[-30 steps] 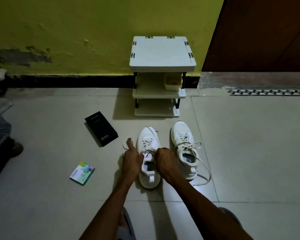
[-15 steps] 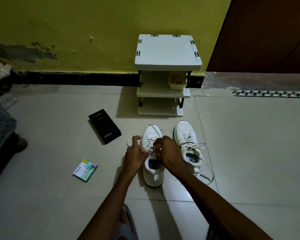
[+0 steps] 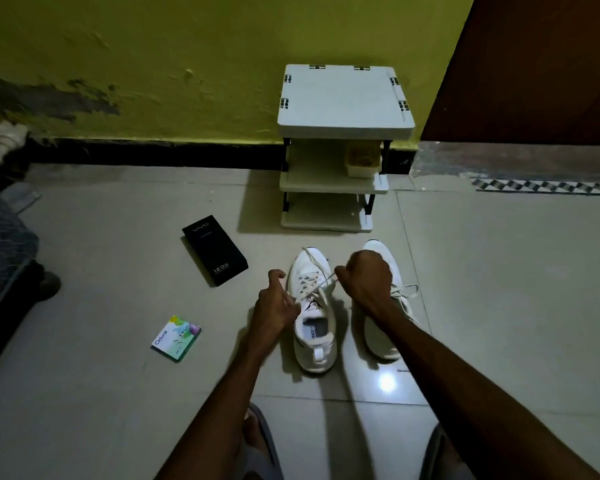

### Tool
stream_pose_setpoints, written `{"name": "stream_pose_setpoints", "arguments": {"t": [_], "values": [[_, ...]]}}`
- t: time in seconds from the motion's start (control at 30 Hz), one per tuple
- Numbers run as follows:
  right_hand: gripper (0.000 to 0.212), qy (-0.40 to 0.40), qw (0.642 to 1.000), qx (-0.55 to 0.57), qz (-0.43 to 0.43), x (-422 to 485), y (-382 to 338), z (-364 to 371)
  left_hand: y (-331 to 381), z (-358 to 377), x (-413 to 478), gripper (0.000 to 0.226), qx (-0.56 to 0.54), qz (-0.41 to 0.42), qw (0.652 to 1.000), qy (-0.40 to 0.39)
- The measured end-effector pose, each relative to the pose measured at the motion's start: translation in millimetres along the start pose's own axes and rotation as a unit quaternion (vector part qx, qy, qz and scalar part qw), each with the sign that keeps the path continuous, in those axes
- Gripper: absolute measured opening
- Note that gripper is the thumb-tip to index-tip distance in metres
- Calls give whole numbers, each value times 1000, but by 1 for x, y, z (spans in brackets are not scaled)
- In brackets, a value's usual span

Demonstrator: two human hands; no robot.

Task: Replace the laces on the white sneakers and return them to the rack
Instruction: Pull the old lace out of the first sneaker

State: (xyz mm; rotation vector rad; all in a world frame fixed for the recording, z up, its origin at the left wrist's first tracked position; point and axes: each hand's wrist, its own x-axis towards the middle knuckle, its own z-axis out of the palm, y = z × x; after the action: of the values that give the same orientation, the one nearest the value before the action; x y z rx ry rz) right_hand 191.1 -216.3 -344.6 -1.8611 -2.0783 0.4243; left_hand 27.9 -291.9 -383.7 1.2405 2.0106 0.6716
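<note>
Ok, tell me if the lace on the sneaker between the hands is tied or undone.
Undone: no knot shows, and a loose strand of the lace runs from the eyelets of the sneaker into the right hand.

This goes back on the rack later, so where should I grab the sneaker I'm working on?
Take the sneaker by its heel collar, from above on your near side: the heel points toward you, the opening faces up, and a pull tab sits there.

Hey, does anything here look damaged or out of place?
Yes. The yellow wall has peeled, dark-stained paint low on the left, above the black skirting. A black box and a colourful packet lie loose on the floor, left of the sneakers.
</note>
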Motion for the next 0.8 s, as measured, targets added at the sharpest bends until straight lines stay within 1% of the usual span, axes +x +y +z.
{"name": "stream_pose_setpoints", "arguments": {"t": [0.03,0.07,0.1,0.13,0.17,0.23,0.27,0.33,0.4,0.57,0.73,0.8], "values": [[27,-14,998,21,51,-1,7,-1,1,1,0,70,-5,1,1000,-6],[24,-33,997,19,70,-4,10,0,2,2,0,71,-6,1,1000,-11],[19,-49,997,9,64,-8,12,3,3,3,0,72,-6,-1,1000,-12],[15,-57,997,5,44,-12,10,5,4,3,-1,72,-7,-2,1000,-11],[20,-60,998,13,13,-15,7,8,3,4,-1,73,-9,1,1000,-8],[37,-69,995,19,-62,-18,0,10,4,3,-1,74,-16,5,1000,-6],[39,-73,992,-3,-103,-19,-4,11,4,3,-2,75,-15,6,1000,-7],[33,-90,974,-89,-187,-21,-14,12,6,3,-2,76,-13,6,1000,-8],[27,-105,953,-158,-236,-26,-22,16,7,4,-2,72,-9,0,1000,-5],[27,-107,941,-203,-248,-28,-28,27,8,3,-2,67,-2,-18,1000,-4],[27,-95,942,-187,-261,-22,-28,28,10,3,-2,65,-1,-14,1000,-7],[27,-63,949,-170,-257,-17,-27,20,11,4,-2,65,5,-14,1000,-6]]}}
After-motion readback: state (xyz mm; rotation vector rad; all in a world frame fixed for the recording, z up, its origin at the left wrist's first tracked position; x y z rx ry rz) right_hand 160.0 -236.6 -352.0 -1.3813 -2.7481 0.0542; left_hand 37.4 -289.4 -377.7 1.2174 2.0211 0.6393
